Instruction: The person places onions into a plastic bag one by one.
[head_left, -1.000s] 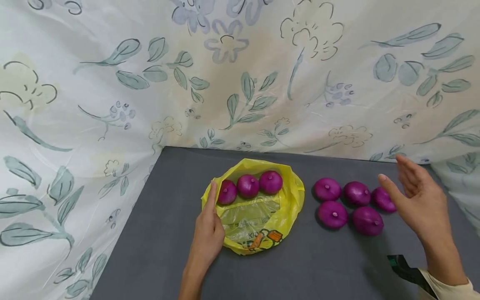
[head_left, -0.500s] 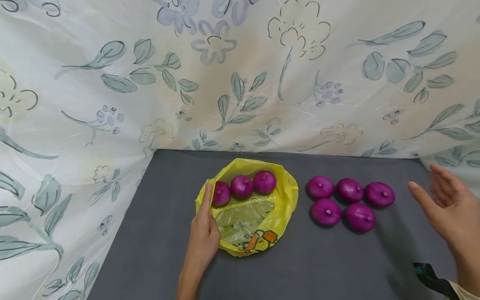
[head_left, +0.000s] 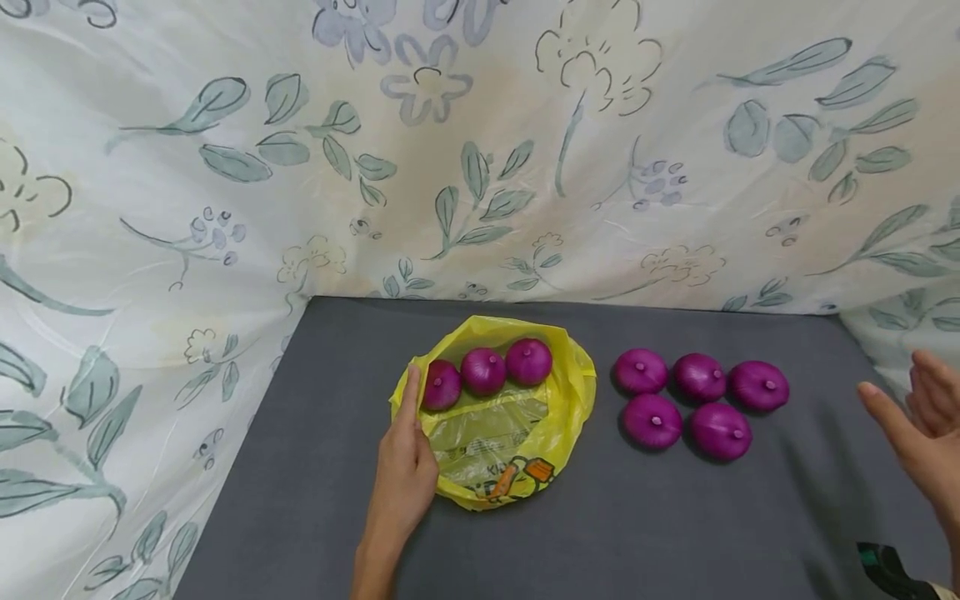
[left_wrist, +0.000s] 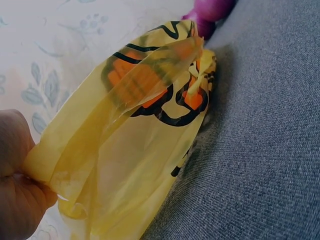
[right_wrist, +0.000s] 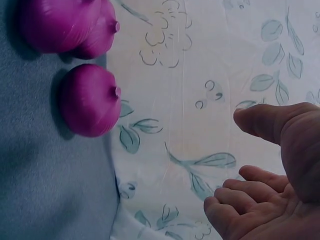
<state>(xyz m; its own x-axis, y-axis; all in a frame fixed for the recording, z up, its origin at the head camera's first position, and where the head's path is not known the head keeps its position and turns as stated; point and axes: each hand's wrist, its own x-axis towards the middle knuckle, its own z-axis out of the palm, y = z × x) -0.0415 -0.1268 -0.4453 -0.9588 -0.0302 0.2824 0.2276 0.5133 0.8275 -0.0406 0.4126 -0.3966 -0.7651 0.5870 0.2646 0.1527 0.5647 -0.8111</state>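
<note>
A yellow plastic bag (head_left: 573, 400) with a printed cartoon stands open on the dark grey surface, three purple onions (head_left: 483, 372) inside along its far side. My left hand (head_left: 405, 467) pinches the bag's left rim; the left wrist view shows the thin plastic (left_wrist: 115, 150) gathered between its thumb and fingers. Right of the bag several more purple onions (head_left: 652, 422) lie in two rows. Beyond them, at the right edge of the head view, my right hand (head_left: 926, 437) is held above the surface, thumb and fingers apart, holding nothing. An onion (right_wrist: 91, 100) is nearest to it.
The dark grey surface (head_left: 600, 542) ends at a white curtain (head_left: 450, 167) printed with leaves and flowers, which hangs behind and at both sides. A black strap (head_left: 885, 567) shows near the right wrist.
My right hand has drawn away to the right from the loose onions, uncovering the rightmost one. The left hand keeps its hold on the bag. The head view has shifted slightly.
</note>
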